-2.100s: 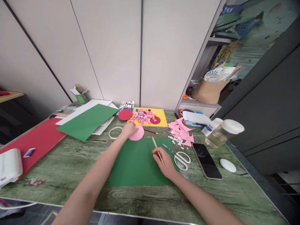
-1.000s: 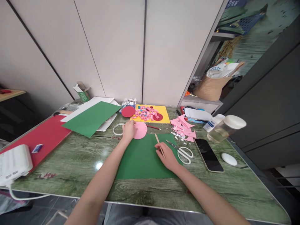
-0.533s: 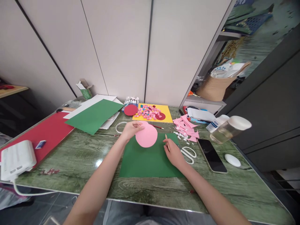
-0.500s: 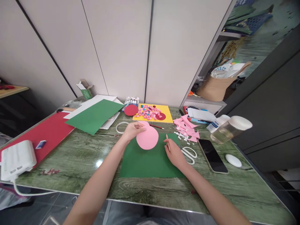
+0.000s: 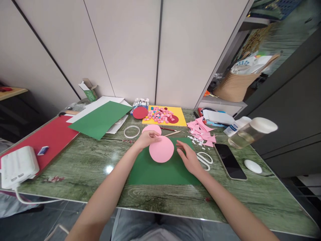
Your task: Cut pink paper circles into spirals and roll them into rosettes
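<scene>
Holding a disc [image 5: 162, 154] over a sheet [image 5: 162, 176]

The left hand [image 5: 147, 140] pinches the pink disc at its far edge. The disc is over the green sheet on the table [image 5: 160, 198]; whether it touches the paper, I cannot tell. The right hand [image 5: 188, 158], its grip loosely spread and holding nothing, is just beside the disc's right edge. Scissors [image 5: 204, 160] lie near that hand, a bare-wood pencil [image 5: 174, 133] near the sheet's far edge, and a second disc [image 5: 151, 128] beyond the left hand.

The step in hand looks like positioning the disc. Setting it there would call for lowering it flat, wholly inside the sheet, with the right fingers steadying it.
</scene>
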`<state>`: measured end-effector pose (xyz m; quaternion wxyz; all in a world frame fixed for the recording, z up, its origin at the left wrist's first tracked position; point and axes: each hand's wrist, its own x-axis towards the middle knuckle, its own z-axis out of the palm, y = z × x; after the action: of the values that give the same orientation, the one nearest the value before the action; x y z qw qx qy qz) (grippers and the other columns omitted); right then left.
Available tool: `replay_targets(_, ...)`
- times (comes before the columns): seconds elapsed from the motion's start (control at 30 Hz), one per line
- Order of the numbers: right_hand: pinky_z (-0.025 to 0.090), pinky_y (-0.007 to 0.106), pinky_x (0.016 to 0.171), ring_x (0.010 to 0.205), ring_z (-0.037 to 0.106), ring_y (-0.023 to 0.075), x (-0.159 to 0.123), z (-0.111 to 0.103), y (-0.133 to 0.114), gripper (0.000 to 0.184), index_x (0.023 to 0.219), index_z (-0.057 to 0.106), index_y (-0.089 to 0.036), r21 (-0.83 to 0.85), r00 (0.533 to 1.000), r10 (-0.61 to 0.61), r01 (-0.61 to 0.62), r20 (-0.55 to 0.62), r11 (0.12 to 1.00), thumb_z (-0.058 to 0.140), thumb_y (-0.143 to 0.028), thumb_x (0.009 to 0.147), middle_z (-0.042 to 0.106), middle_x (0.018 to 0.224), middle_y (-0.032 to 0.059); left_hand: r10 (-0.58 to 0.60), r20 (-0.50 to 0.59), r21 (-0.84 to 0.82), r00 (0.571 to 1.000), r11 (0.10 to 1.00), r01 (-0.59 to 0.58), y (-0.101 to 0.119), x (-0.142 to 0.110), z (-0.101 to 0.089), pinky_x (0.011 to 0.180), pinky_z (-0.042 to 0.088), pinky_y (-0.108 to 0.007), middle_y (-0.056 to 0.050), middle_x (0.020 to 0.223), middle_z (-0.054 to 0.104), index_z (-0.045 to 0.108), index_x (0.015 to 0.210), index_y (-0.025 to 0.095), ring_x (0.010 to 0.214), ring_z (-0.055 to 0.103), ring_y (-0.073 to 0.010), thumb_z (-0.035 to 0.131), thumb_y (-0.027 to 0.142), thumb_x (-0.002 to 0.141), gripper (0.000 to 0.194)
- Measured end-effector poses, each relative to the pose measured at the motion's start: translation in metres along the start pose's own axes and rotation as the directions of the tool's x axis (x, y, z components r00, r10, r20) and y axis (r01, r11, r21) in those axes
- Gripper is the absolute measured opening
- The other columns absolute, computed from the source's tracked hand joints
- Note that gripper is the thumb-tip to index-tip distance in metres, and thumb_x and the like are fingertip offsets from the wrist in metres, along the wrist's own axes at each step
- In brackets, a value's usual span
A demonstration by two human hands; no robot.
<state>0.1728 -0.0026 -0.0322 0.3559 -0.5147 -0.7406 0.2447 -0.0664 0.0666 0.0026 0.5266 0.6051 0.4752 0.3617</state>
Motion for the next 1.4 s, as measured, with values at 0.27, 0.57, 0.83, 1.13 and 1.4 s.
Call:
replay_targets(0.27, 0.042, 0.025, 0.052, 0.052, 0.053, 0.0139, -0.002, -0.003, -0.007, 0.033, 0.064, 0.056, -0.019, 0.121, 0.996, 0.090, -0.090, 0.001, 0.989, 0.052, -0.045, 0.085, 0.056, 0.054, -0.0019, 0.055, 0.039, -0.036, 0.998, 0.998, -0.054, 0.005, -0.009, 0.034, 0.059, 0.043, -0.023, -0.005, 0.082, 0.068, 0.068, 0.089, 0.015, 0.071, 0.060, -0.0153, 0.068, 0.041, 0.066, 0.034)
replay_targets(0.57, 0.043, 0.025, 0.061, 0.062, 0.057, 0.0154, 0.006, -0.028, -0.008, 0.033, 0.076, 0.055, -0.019, 0.035, 0.991, 0.134, -0.133, -0.016, 0.990, 0.042, -0.046, 0.090, 0.060, 0.065, 0.0003, 0.078, 0.112, -0.004, 0.991, 0.997, -0.078, 0.016, -0.017, 0.036, 0.081, 0.049, -0.034, -0.009, 0.111, 0.066, 0.061, 0.111, 0.014, 0.100, 0.060, -0.0258, 0.072, 0.026, 0.062, 0.052)
replay_targets(0.83, 0.040, 0.028, 0.065, 0.071, 0.058, 0.0193, 0.007, -0.094, 0.033, 0.019, 0.074, 0.063, -0.019, -0.272, 0.951, 0.238, -0.180, 0.198, 0.945, 0.069, -0.034, 0.066, 0.063, 0.076, 0.0026, 0.110, -0.187, -0.141, 0.976, 0.980, -0.137, 0.021, -0.012, 0.021, 0.088, 0.048, -0.037, -0.012, 0.118, 0.063, 0.058, 0.115, 0.014, 0.108, 0.057, -0.0273, 0.074, 0.029, 0.060, 0.059)
replay_targets(1.13, 0.035, 0.026, 0.052, 0.062, 0.058, 0.0191, -0.011, -0.103, 0.049, 0.024, 0.075, 0.056, -0.021, -0.559, 0.838, 0.446, -0.215, 0.316, 0.801, 0.069, -0.038, 0.065, 0.063, 0.071, 0.0018, 0.027, -0.371, -0.461, 0.928, 0.862, -0.209, 0.019, -0.025, 0.041, 0.091, 0.049, -0.036, -0.012, 0.118, 0.064, 0.061, 0.110, 0.013, 0.109, 0.059, -0.0259, 0.077, 0.028, 0.059, 0.056)
replay_targets(1.4, 0.030, 0.026, 0.047, 0.051, 0.056, 0.0172, -0.005, -0.109, 0.049, 0.006, 0.066, 0.057, -0.023, -0.599, 0.843, 0.437, -0.181, 0.314, 0.780, 0.062, -0.026, 0.065, 0.061, 0.058, 0.0009, -0.034, -0.462, -0.451, 0.886, 0.869, -0.202, 0.017, -0.029, 0.053, 0.092, 0.049, -0.037, -0.010, 0.118, 0.064, 0.060, 0.113, 0.018, 0.109, 0.059, -0.0252, 0.077, 0.029, 0.062, 0.056)
